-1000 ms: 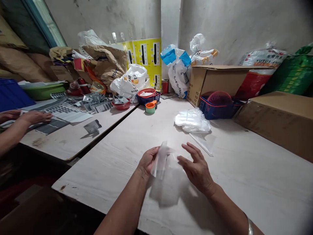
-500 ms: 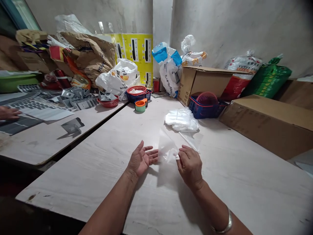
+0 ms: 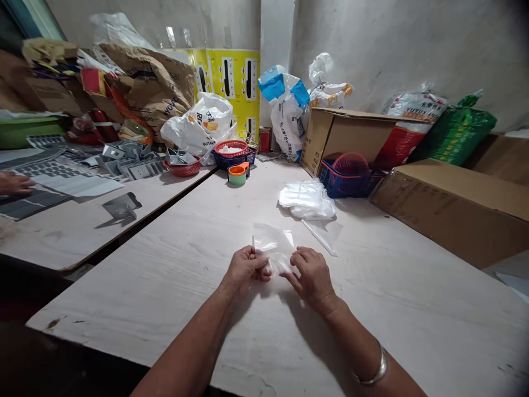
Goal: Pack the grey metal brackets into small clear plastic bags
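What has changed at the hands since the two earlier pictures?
The left hand held the clear bag, opened at its edge, and now holds it again. The right hand, first open, then closed on the bag, is now looser at its right side; its grip is unclear. Since half a second ago, the bag has shifted left. The bag pile and green sack stayed put.

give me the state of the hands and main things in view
Left hand: thumb and fingers closed on the clear plastic piece
Right hand: at its right edge, fingers curled, grip unclear
Clear plastic piece: held, creased
Clear plastic pile: loosely stacked
Small red basket: holding metal parts
Green sack: gathered at the top
Co-worker's hand: partly out of frame
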### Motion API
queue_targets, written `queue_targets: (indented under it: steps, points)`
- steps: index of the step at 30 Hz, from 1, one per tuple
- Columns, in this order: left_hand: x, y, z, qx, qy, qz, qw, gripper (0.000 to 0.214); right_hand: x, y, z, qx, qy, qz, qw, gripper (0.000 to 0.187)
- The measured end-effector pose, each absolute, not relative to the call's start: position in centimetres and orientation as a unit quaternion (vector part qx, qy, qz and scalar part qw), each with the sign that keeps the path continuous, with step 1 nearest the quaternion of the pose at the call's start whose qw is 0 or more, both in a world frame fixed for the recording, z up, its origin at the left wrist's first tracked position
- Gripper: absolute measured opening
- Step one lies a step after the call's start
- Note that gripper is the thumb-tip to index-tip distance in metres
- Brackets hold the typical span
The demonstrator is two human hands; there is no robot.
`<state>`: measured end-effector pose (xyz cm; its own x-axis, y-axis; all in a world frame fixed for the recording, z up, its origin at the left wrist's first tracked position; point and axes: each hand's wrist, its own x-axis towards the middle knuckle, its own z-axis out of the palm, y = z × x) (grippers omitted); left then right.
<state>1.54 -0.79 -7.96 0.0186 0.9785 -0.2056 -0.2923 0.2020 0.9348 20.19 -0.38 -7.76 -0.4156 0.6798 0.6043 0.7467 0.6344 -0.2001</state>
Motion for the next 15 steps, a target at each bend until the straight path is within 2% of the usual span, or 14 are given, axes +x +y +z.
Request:
queue_targets:
  steps: [4,6,11,15]
  points:
    - [1.27,-0.77,-7.64,0.361,0.486,0.540,0.584,0.033,20.20,-0.30,-7.60,-0.418,-0.836,0.018,0.356,0.040]
    - [1.24,-0.74,-7.64,0.364,0.492,0.550,0.569,0.034,20.00,-0.45,-7.39,-0.421,-0.827,0.050,0.370,0.044]
    - [1.13,-0.57,-7.82,0.384,0.486,0.555,0.556,0.035,19.85,-0.62,-7.30,-0.445,-0.796,0.092,0.399,0.028]
    - [1.02,-0.39,-7.86,0.372,0.502,0.560,0.544,0.040,20.02,-0.48,-7.55,-0.442,-0.797,0.097,0.399,0.031]
